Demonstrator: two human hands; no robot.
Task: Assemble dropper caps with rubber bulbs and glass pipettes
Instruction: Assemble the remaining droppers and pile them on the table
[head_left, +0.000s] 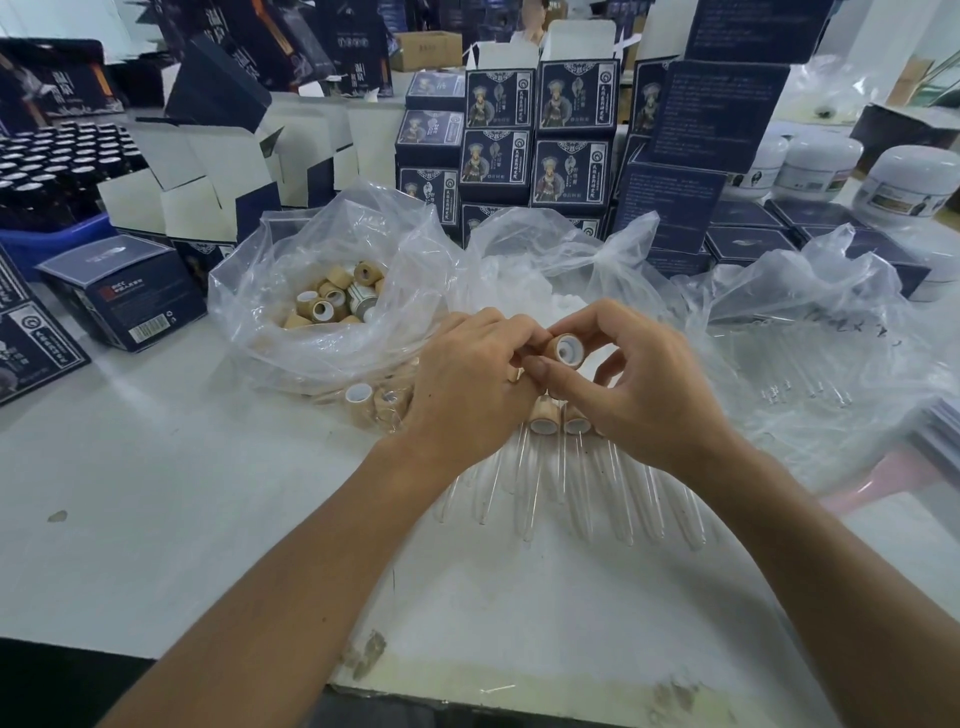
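Meanwhile, both hands met above the finished droppers (561, 457) on the table (156, 493): the right hand (639, 384) pinched a bamboo cap (563, 349), while the left hand (467, 384) gripped its far end, perhaps a bulb.

A packing workshop for cosmetics: stacks of dark blue printed cartons (537, 137) fill the top centre, open flat-packed boxes (208, 182) stand upper left beside a blue crate of dark bottles (57, 171), white cream jars (906, 184) sit upper right, and clear plastic bags of wood-toned caps (332, 301) lie mid-frame on the white worktable (156, 493).
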